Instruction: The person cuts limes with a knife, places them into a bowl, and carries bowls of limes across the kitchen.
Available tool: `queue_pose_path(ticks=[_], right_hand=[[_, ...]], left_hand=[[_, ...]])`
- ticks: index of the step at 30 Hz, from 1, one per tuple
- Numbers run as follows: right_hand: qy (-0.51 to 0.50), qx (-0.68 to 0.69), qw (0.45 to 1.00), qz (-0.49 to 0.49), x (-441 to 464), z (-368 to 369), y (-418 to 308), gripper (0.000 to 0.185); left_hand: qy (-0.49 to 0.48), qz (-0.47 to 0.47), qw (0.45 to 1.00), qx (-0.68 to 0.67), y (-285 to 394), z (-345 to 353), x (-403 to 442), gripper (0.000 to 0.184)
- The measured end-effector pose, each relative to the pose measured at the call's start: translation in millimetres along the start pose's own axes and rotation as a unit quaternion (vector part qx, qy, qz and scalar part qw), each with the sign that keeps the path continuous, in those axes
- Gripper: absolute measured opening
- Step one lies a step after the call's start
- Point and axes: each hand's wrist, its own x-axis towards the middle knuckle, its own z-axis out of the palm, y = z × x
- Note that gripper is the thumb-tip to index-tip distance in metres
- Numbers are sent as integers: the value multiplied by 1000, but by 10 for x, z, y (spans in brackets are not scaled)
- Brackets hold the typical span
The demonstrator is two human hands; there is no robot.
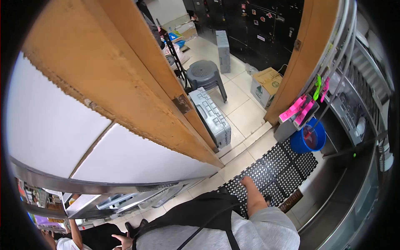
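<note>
My right hand (246,181) hangs low at my side above the black perforated rubber mat (266,164). It is seen from the back and its fingers are mostly hidden, so I cannot tell whether they are curled or straight. At the lower left edge of my body, my left hand (123,241) shows with its fingers spread and nothing in it. I wear a grey shirt (262,225) and a black apron (196,212).
An orange wooden door frame (287,62) surrounds the doorway. Beyond stand a grey stool (204,71), a grey case (212,114) and a cardboard box (266,83). Right are a blue bucket (318,139) and pink-clipped items (293,109). Another person (75,237) stands lower left.
</note>
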Motion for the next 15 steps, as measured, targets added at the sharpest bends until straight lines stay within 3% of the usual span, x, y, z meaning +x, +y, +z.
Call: queue_pose_path(ticks=[8, 15], right_hand=[[-4, -94, 991, -91, 430, 140, 19, 32], [-86, -261, 946, -172, 227, -251, -608, 35]], left_hand=[[69, -58, 995, -32, -394, 22, -231, 94], [159, -127, 975, -89, -782, -33, -378, 94]])
